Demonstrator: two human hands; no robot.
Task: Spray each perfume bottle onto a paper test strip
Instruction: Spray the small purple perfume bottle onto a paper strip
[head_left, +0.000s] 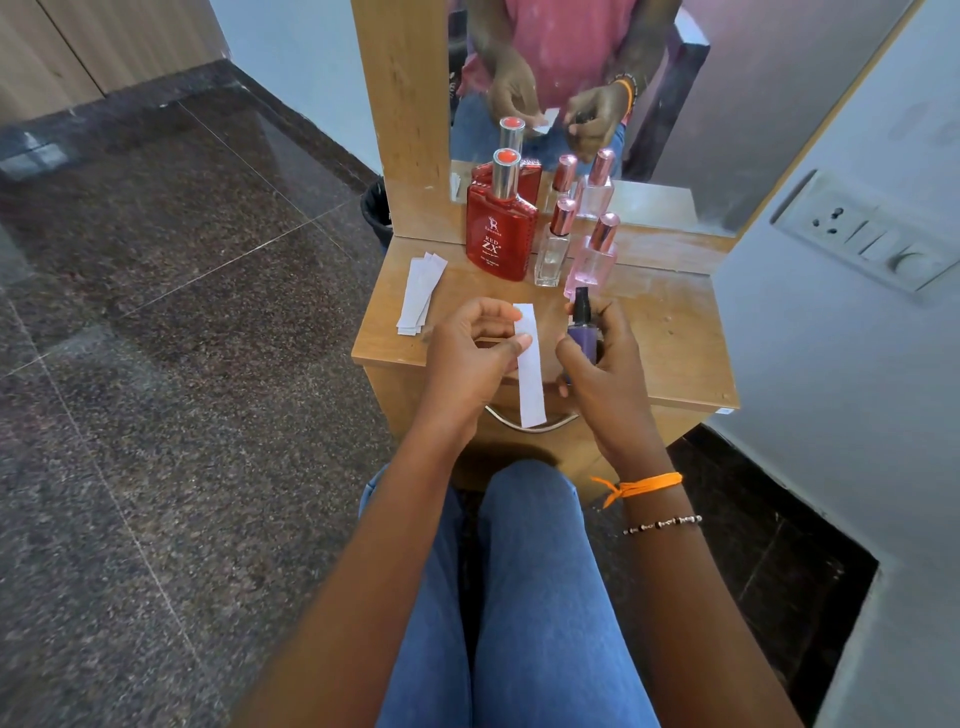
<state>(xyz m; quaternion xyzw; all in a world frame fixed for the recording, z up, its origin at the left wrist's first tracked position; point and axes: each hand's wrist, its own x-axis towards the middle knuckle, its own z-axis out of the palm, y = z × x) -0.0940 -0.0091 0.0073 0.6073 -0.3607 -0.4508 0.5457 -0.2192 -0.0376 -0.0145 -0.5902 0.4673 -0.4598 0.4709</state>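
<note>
Left hand (470, 353) pinches a paper strip (530, 366) upright; right hand (605, 364) grips a purple spray bottle (583, 338) beside it. Red bottle (501, 228) stands behind on the wooden table (670, 332).

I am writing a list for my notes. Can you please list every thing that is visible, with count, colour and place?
Purple bottle: 1, purple with black sprayer, gripped in the right hand.
Paper strip: 1, white, pinched in the left hand.
Spare strips: a few, white, table's left side.
Red bottle: 1, red with silver cap, table's back.
Clear bottle: 1, clear, rose cap, beside the red bottle.
Pink bottle: 1, pink, behind the purple bottle.
Table: 1, wooden, under the mirror.
Left hand: 1.
Right hand: 1.
</note>
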